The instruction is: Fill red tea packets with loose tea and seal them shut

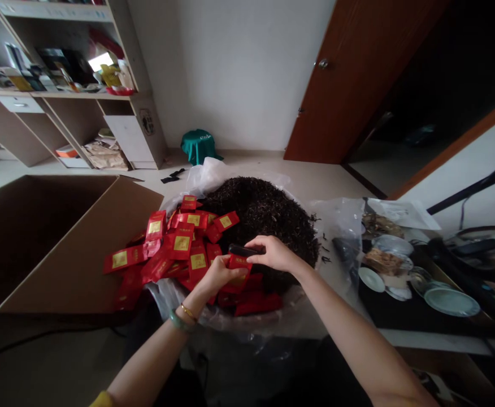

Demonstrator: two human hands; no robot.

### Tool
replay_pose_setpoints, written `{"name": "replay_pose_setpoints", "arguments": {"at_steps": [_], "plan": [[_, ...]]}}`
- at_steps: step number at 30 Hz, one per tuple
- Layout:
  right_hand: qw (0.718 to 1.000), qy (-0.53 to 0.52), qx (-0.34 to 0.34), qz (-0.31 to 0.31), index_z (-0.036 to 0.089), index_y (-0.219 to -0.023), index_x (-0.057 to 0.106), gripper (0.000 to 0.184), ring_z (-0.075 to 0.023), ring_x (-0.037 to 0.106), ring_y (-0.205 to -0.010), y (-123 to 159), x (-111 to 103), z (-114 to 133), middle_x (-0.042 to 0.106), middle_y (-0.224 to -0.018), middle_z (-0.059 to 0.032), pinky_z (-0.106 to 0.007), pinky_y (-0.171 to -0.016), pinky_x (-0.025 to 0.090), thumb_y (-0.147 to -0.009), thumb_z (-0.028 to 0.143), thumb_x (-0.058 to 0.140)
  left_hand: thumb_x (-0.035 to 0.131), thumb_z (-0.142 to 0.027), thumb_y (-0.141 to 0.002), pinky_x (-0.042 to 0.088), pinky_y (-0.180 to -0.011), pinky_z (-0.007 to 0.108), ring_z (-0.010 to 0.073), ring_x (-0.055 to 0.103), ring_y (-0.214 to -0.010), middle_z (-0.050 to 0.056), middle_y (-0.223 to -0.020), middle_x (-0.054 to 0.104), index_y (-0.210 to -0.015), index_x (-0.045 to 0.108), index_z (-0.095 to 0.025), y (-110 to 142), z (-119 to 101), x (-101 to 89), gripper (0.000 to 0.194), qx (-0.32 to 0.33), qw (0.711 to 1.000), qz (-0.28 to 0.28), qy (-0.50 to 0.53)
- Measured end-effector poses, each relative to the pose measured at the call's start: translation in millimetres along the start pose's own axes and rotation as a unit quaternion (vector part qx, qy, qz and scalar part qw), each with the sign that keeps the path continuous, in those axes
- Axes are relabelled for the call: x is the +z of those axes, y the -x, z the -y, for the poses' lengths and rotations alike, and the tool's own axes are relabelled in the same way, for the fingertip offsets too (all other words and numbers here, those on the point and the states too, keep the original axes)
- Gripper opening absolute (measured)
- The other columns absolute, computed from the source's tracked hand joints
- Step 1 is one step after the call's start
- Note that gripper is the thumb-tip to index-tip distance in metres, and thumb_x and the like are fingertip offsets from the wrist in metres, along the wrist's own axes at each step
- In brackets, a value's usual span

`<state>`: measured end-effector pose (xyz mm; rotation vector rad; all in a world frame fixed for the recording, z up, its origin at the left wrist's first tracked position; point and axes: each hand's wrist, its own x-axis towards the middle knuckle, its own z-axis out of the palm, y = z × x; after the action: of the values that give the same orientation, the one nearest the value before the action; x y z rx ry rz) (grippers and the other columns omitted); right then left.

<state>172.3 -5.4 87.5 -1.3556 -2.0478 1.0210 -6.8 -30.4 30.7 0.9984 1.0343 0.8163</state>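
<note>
My left hand (pixel 214 279) grips a small red packet (pixel 239 263) with gold print, thumb pressed on its front. My right hand (pixel 275 253) is closed around a slim black handheld tool (pixel 239 250), which lies across the packet's top edge. Whether the tool clamps the packet is hard to see. Beneath both hands is a wide round container lined with clear plastic (pixel 213 174). Dark, dry loose tea leaves (pixel 260 212) are heaped in it. Several more red packets (pixel 182 243) with gold labels lie piled over its left and near side.
At left stands an open cardboard box (pixel 78 243). On the right, a low table holds a pale lidded dish (pixel 451 301), a small white bowl (pixel 371 279) and plastic bags. Behind are a shelf unit (pixel 141 127), a green-covered stool (pixel 200 146) and a brown door (pixel 341 85).
</note>
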Motion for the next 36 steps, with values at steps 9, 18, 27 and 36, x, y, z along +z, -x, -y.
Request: {"name": "replay_pose_setpoints", "arguments": {"at_steps": [9,18,27,36], "plan": [[1.0,0.01,-0.017,-0.007,0.017,-0.09,0.072,0.023,-0.0173,0.064,-0.08,2,0,7,0.068,-0.087,-0.0036,-0.028,-0.074,0.049,-0.067,0.017,0.073,0.084,-0.039,-0.049,0.046,-0.056,0.026,0.0133,0.059,-0.052,0.003,-0.065,0.067,-0.08,0.068,-0.009,4,2,-2.5,0.046,0.017,1.0,0.002,0.005],[1.0,-0.008,-0.009,-0.009,0.018,-0.093,0.073,0.026,-0.0181,0.065,-0.081,-1,3,2,0.07,-0.088,-0.0034,-0.03,-0.076,0.05,-0.066,0.018,0.074,0.08,-0.047,-0.055,0.046,-0.057,0.023,0.0158,0.062,-0.063,0.005,-0.076,0.071,-0.085,0.069,-0.011,2,0,2.0,0.048,0.068,0.997,-0.039,-0.008],[0.985,0.077,0.09,-0.126,0.017,-0.108,0.066,0.045,-0.0212,0.064,-0.096,-19,-12,-82,0.068,-0.108,-0.009,-0.036,-0.088,0.048,-0.064,0.013,0.075,0.081,-0.041,-0.055,0.048,-0.06,0.023,0.0133,0.06,-0.062,0.001,-0.072,0.068,-0.084,0.067,-0.014,-10,-3,-1.8,0.043,0.113,0.983,-0.114,0.086],[0.981,0.075,0.072,-0.163,0.017,-0.113,0.063,0.034,-0.0178,0.064,-0.091,-27,22,-68,0.068,-0.105,-0.0097,-0.032,-0.084,0.049,-0.081,0.026,0.06,0.074,-0.053,-0.059,0.039,-0.049,0.021,0.0105,0.051,-0.051,-0.001,-0.055,0.061,-0.064,0.066,-0.013,-15,-2,-3.2,0.041,0.116,0.98,-0.155,0.055]]}}
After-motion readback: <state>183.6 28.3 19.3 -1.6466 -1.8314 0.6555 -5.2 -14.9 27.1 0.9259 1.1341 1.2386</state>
